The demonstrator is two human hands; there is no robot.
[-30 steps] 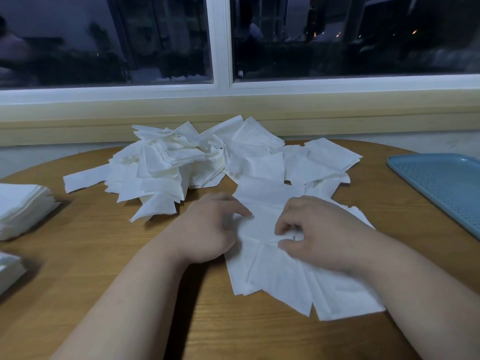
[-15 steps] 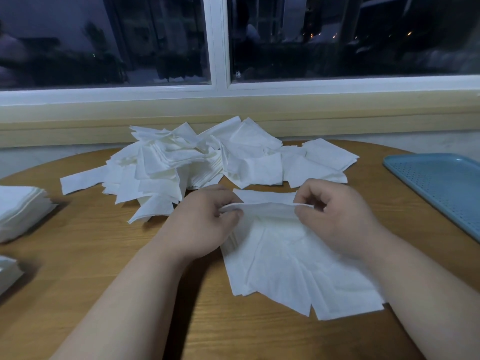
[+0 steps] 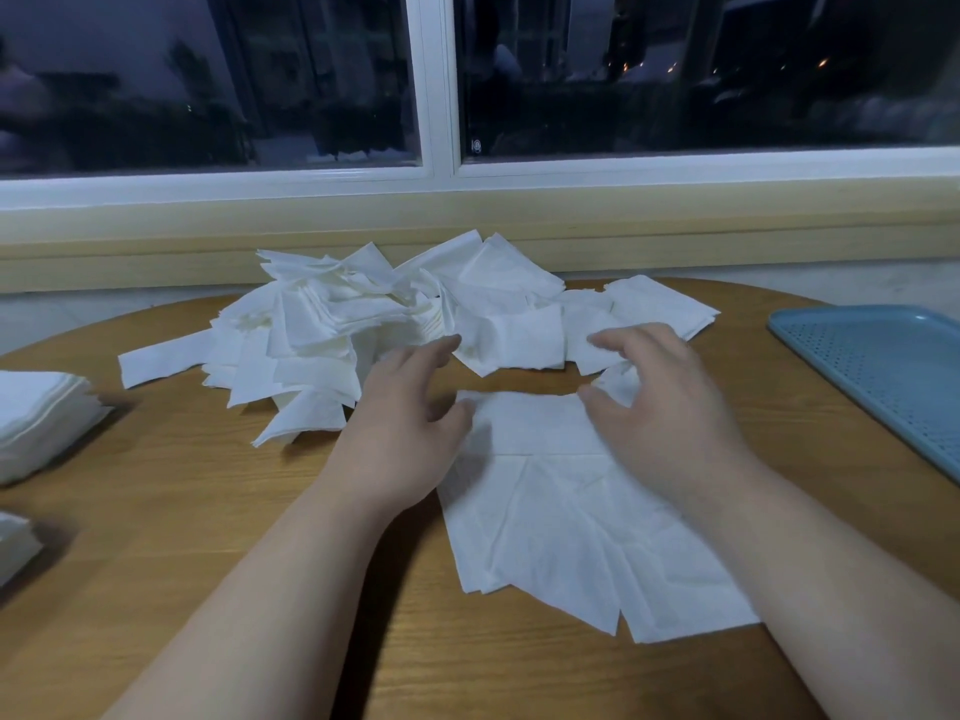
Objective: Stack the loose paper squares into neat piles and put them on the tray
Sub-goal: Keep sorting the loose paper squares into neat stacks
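A big loose heap of white paper squares (image 3: 332, 330) lies at the back of the round wooden table (image 3: 171, 511). Closer to me, several squares are fanned out flat in a rough pile (image 3: 561, 532). My left hand (image 3: 405, 433) hovers at that pile's left top corner, fingers spread and holding nothing. My right hand (image 3: 660, 402) hovers over its right top corner, fingers spread toward the heap, a crumpled bit of paper just under the fingertips. The blue perforated tray (image 3: 883, 371) sits at the right edge with no paper on its visible part.
Two neat stacks of squares sit at the left edge: a taller stack (image 3: 41, 418) and a lower stack (image 3: 13, 543) nearer me. A window sill and dark window run behind the table. Bare wood shows in front of me and between the piles and the tray.
Both hands lifted a square by its top edge, laid it flat on the near pile, and have now let go and moved forward toward the heap with fingers spread.
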